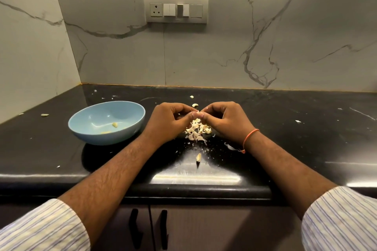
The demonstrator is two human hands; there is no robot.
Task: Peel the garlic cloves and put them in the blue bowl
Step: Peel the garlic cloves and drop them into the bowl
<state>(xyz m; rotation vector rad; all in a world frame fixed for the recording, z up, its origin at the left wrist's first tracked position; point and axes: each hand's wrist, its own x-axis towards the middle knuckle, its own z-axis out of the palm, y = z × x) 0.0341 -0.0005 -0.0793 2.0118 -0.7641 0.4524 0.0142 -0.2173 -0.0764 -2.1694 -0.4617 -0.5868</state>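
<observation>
My left hand (pixel 170 120) and my right hand (pixel 223 119) meet fingertip to fingertip above the black counter (pixel 285 132), both pinching a garlic clove that is mostly hidden between the thumbs and fingers. A heap of papery garlic skins and cloves (pixel 199 129) lies directly below the hands. The blue bowl (pixel 85 128) stands to the left of my left hand, with a peeled clove (pixel 114 124) and small bits inside. One loose clove (pixel 198 157) lies nearer the counter's front edge, and another clove (pixel 195 105) sits just behind the hands.
Stray cloves lie at the far left (pixel 44 115) and further back (pixel 191 97). Skin flakes are scattered over the counter. A marble wall with a switch panel (pixel 176 10) rises behind. Cabinet doors with dark handles (pixel 133 228) are below the counter edge.
</observation>
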